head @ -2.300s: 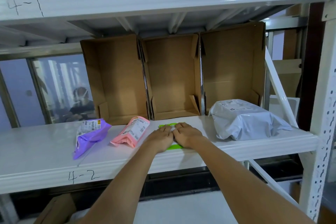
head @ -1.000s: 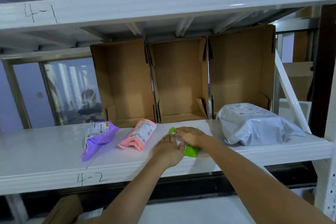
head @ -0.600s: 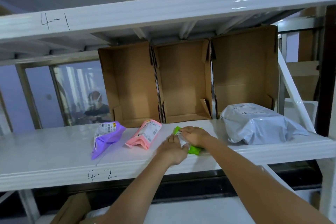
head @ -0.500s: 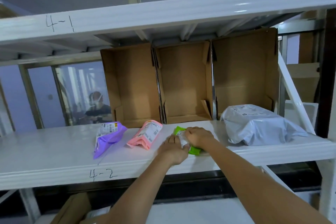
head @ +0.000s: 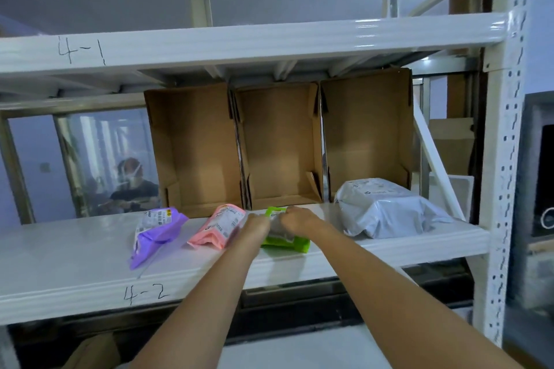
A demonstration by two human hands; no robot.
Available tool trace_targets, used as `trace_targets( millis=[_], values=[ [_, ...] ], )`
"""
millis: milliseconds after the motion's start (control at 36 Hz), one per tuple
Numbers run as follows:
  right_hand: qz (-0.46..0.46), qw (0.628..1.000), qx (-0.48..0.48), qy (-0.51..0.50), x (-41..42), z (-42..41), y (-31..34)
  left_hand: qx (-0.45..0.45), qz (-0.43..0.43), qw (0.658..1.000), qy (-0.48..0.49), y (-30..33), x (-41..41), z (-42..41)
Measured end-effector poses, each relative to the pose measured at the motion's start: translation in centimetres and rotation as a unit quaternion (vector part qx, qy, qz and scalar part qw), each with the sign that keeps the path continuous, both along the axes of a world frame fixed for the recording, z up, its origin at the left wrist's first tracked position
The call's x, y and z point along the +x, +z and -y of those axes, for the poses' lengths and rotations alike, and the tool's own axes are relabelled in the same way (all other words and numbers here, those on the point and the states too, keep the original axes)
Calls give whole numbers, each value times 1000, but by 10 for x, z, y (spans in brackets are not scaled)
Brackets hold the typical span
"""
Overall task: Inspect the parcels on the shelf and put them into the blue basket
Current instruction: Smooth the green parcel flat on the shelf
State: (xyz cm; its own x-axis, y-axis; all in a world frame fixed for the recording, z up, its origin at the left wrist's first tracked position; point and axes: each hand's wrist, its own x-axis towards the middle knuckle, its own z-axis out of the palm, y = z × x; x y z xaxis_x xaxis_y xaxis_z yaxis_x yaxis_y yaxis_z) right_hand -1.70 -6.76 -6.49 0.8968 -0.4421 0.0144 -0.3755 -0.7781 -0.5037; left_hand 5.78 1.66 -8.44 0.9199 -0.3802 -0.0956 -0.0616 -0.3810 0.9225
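1. Far left, behind the shelving, there's a glass partition (head: 99, 159) with a person seated on the other side, pretty hazy.
2. The white shelf (head: 75, 266) has "4-2" handwritten on its front edge, and the one above says "4-1".
3. Leftmost parcel on it is a purple parcel (head: 156, 234), label side up, lying at a slant toward the near edge.
4. Just right of that sits a pink parcel (head: 218, 229), also label up, close beside the left hand.
5. The left hand (head: 254, 226) has its fingers curled onto the left end of the green parcel (head: 286, 241), gripping it.
6. The green parcel is in the middle of the shelf, near end on the shelf and far end tipped up between the hands.
7. The right hand (head: 299, 222) is grasping the parcel's far right part, fingers curled over the top.
8. Behind all this, three open cardboard boxes (head: 278, 144) stand on their sides against the back, openings facing near.
9. Far right is a big grey parcel (head: 386, 208), lumpy, well apart from the hands.
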Motion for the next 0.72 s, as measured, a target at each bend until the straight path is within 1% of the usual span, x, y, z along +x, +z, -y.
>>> trace_targets(
  millis=[28, 56, 111, 139, 167, 222, 278, 306, 333, 361, 389, 417, 444, 472, 500, 528, 583, 667, 694, 722],
  values=[
    [9, 1000, 19, -7, -1, -2, 1, -105, -55, 993, 10, 3, 2, -1],
    [28, 998, 60, -18, -2, -2, 2, -211, -120, 970, 21, 6, 3, -1],
    [83, 978, 190, -29, 0, 0, 0, -363, -190, 910, 58, 11, 5, -1],
    [114, 956, 269, -16, 0, -3, 0, -382, -194, 901, 65, 16, 1, -2],
    [142, 930, 340, 5, 0, -6, 1, -390, -187, 899, 66, 19, -1, -2],
    [173, 880, 442, 16, 3, -5, -1, -339, -142, 930, 26, 23, -6, -1],
    [189, 839, 509, 0, 4, -3, -3, -268, -69, 961, -17, 25, -12, 2],
    [200, 834, 513, -12, 7, 0, -7, -216, -24, 976, -32, 23, -12, 4],
    [205, 842, 498, -27, 8, 3, -10, -171, 25, 984, -52, 22, -13, 5],
    [198, 868, 453, -46, 6, 7, -13, -110, 73, 988, -84, 21, -16, 6],
    [183, 907, 375, -65, 5, 12, -16, -50, 114, 985, -118, 17, -16, 9],
    [157, 948, 263, -83, 2, 17, -19, 12, 137, 980, -146, 14, -19, 10],
    [136, 974, 147, -103, -3, 22, -20, 57, 138, 974, -168, 7, -18, 12],
    [123, 983, 53, -122, -9, 27, -20, 86, 126, 972, -178, 2, -19, 13],
    [123, 983, 3, -136, -15, 30, -19, 93, 117, 972, -180, -5, -17, 15],
    [130, 981, -21, -143, -18, 35, -19, 91, 108, 973, -181, -11, -16, 16],
    [154, 976, -43, -148, -20, 41, -17, 45, 77, 981, -174, -16, -12, 22],
    [162, 974, -72, -138, -19, 45, -15, -78, -5, 985, -154, -8, -16, 28],
    [165, 973, -86, -137, -18, 45, -15, -113, -8, 983, -142, -2, -17, 27],
    [167, 972, -101, -132, -18, 44, -17, -137, 9, 982, -130, 4, -15, 24]
  ],
)
